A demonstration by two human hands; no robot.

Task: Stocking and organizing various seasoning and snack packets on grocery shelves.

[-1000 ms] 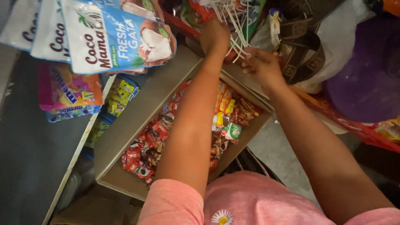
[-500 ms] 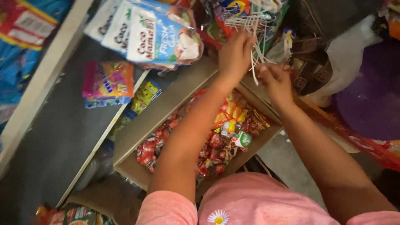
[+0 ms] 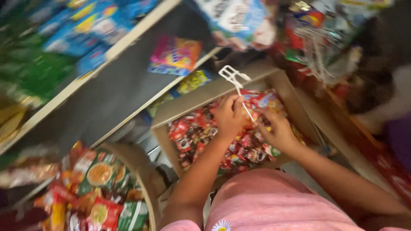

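Left hand point(image 3: 229, 116) pinches the white wire hook point(image 3: 236, 83) over the sweets carton point(image 3: 201, 100) — right hand point(image 3: 278, 130) loosely curled on packets, holding nothing I can see.

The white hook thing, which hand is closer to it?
Left. The left hand pinches the white hook's thin stem, touching it. The right hand sits just beside the stem's lower end, over the cardboard box of sweets.

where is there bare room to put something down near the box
Bare grey shelf left of the cardboard box, below the pink packet. The box is packed with sweets, both hands over it; the basket is crowded with packets.
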